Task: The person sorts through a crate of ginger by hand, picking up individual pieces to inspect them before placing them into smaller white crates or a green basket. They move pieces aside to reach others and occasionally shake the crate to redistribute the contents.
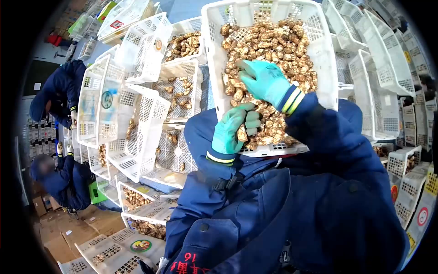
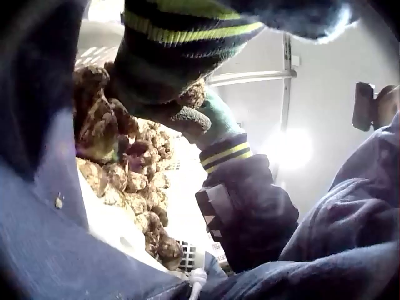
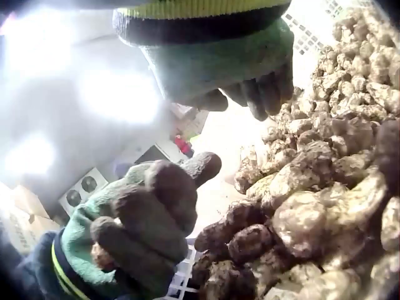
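A large white plastic crate (image 1: 213,55) rests across the wearer's lap, filled with knobbly brown-and-cream pieces (image 1: 273,41) that look like mushrooms. Both hands wear teal gloves with dark palms and fingers. At the crate's near left side, my left hand (image 1: 232,129) curls its fingers around one brown mushroom-like piece (image 3: 102,257), which peeks out beside the fingers. My right hand (image 1: 266,82) hangs over the middle of the pile. Its fingers (image 3: 262,97) point loosely downward just above the heap, with no piece visible in them.
White mesh crates (image 1: 141,50) are stacked along the left, several holding similar pieces. More white crates (image 1: 372,96) stand close on the right. Two people in dark blue (image 1: 68,182) work at the far left, near flattened cardboard (image 1: 86,228).
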`<state>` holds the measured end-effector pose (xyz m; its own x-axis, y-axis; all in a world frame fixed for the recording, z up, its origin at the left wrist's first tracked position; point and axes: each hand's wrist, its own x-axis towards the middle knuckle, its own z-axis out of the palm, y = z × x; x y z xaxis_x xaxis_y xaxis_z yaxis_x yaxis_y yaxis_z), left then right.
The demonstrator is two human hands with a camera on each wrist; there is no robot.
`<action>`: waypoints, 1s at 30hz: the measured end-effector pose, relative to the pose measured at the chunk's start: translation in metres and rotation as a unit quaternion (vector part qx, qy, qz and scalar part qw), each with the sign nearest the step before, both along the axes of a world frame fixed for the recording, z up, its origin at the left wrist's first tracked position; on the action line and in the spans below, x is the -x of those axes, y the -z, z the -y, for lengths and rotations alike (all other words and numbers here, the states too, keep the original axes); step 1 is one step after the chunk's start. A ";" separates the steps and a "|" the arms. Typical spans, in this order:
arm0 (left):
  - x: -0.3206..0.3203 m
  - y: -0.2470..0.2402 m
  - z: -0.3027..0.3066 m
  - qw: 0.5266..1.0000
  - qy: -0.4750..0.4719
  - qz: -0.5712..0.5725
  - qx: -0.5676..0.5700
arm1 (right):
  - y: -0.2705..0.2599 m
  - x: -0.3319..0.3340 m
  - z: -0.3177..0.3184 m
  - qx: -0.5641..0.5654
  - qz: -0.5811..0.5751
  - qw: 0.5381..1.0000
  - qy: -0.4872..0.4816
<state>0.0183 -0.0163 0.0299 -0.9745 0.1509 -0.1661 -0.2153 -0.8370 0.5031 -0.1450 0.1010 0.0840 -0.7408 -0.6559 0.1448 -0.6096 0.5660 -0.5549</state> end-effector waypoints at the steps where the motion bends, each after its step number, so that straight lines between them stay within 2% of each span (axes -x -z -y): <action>1: -0.006 -0.002 0.000 0.997 -0.022 0.030 0.070 | 0.003 0.005 0.012 -0.061 0.040 0.997 -0.007; 2: -0.012 -0.011 0.001 0.982 -0.065 0.075 0.158 | 0.014 0.008 0.023 -0.069 0.062 0.995 -0.034; 4: -0.017 -0.020 0.014 0.984 -0.070 0.067 0.150 | 0.013 0.006 0.047 -0.145 0.120 0.979 -0.079; 5: -0.019 -0.025 0.021 0.989 -0.075 0.072 0.107 | 0.018 0.002 0.057 -0.179 0.097 0.978 -0.054; 6: -0.023 -0.030 0.022 0.983 -0.119 0.062 0.125 | 0.023 0.001 0.060 -0.175 0.078 0.981 -0.038; 8: -0.026 -0.030 0.030 0.960 -0.181 0.084 0.194 | 0.029 0.010 0.064 -0.232 0.109 0.964 -0.068; 9: -0.028 -0.023 0.037 0.965 -0.184 0.069 0.171 | 0.039 0.011 0.060 -0.157 0.104 0.981 -0.043; 10: -0.031 -0.019 0.045 0.969 -0.186 0.043 0.156 | 0.048 0.015 0.059 -0.102 0.165 0.981 -0.016; 12: -0.035 -0.014 0.056 0.976 -0.201 -0.012 0.082 | 0.038 0.021 0.044 -0.060 0.225 0.972 -0.029; 13: -0.037 -0.015 0.061 0.974 -0.222 0.032 0.039 | 0.029 0.019 0.030 -0.039 0.242 0.969 -0.015; 14: -0.039 -0.016 0.064 0.970 -0.238 0.038 0.044 | 0.051 0.024 0.020 0.066 0.316 0.946 0.016; 15: -0.038 -0.020 0.062 0.963 -0.256 0.072 0.045 | 0.041 0.024 0.003 0.064 0.312 0.947 0.048; 16: -0.037 -0.025 0.059 0.956 -0.270 0.105 0.048 | 0.029 0.022 -0.014 0.064 0.308 0.946 0.083; 18: -0.036 -0.029 0.044 0.942 -0.296 0.067 0.146 | 0.035 0.019 -0.044 -0.014 0.098 0.987 0.125; 19: -0.032 -0.031 0.047 0.946 -0.281 0.097 0.132 | 0.043 0.016 -0.059 -0.061 -0.111 0.987 0.104; 20: -0.029 -0.032 0.050 0.948 -0.267 0.126 0.118 | 0.050 0.010 -0.065 0.008 -0.239 0.968 0.072; 21: -0.034 -0.026 0.052 0.951 -0.230 0.090 0.188 | 0.036 -0.006 -0.067 0.006 -0.139 0.990 0.027; 22: -0.035 -0.022 0.057 0.969 -0.175 0.077 0.157 | 0.019 -0.029 -0.063 0.005 -0.037 0.999 -0.019; 24: -0.037 -0.022 0.059 0.968 -0.163 0.081 0.171 | 0.001 -0.067 -0.047 -0.053 -0.011 0.987 -0.152; 26: -0.041 -0.017 0.061 0.971 -0.178 0.050 0.154 | 0.044 -0.094 -0.031 -0.003 -0.173 0.972 -0.160; 27: -0.042 -0.017 0.062 0.971 -0.186 0.035 0.146 | 0.041 -0.096 -0.021 -0.054 -0.114 0.978 -0.163; 30: -0.038 -0.025 0.060 0.959 -0.249 0.116 0.068 | 0.026 -0.079 0.004 -0.200 -0.079 0.956 -0.199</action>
